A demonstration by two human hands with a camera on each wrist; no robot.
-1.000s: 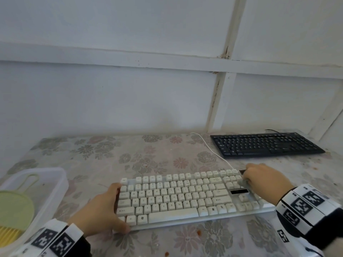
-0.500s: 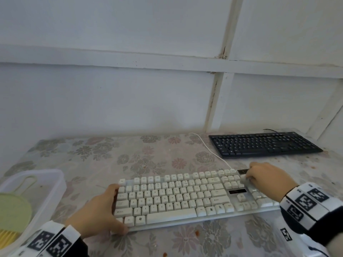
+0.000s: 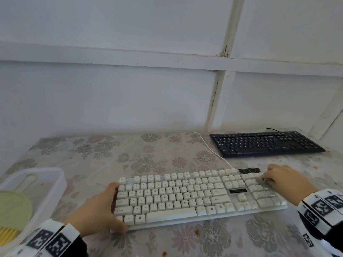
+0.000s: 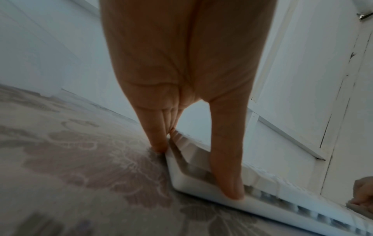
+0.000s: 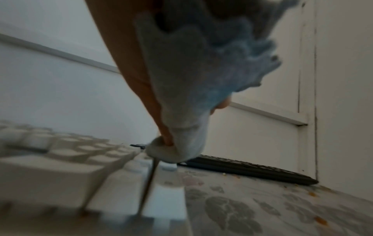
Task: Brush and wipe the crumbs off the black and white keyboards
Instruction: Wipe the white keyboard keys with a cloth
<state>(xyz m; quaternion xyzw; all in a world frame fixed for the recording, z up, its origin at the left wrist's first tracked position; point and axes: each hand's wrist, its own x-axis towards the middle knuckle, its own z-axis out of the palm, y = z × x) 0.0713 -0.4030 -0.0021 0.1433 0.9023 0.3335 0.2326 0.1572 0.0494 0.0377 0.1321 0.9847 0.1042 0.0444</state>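
The white keyboard (image 3: 185, 197) lies across the near part of the flowered table. My left hand (image 3: 98, 210) braces its left end, with straight fingers (image 4: 157, 140) against the side and the thumb (image 4: 230, 183) on the front edge. My right hand (image 3: 284, 180) rests on the number pad at the right end. It grips a bunched pale blue cloth (image 5: 191, 79) whose tip touches the keys. The black keyboard (image 3: 265, 143) sits at the back right near the wall and neither hand touches it.
A clear plastic tub (image 3: 46, 182) stands at the left edge with a green brush (image 3: 13, 206) inside. The white cable (image 3: 209, 149) runs back toward the wall. Orange crumbs (image 5: 321, 221) dot the tablecloth (image 3: 130, 154) to the right of and in front of the white keyboard.
My right hand has slid to the right with the cloth over the number pad, uncovering the small black panel at the top. The left hand has stayed at the keyboard's left end.
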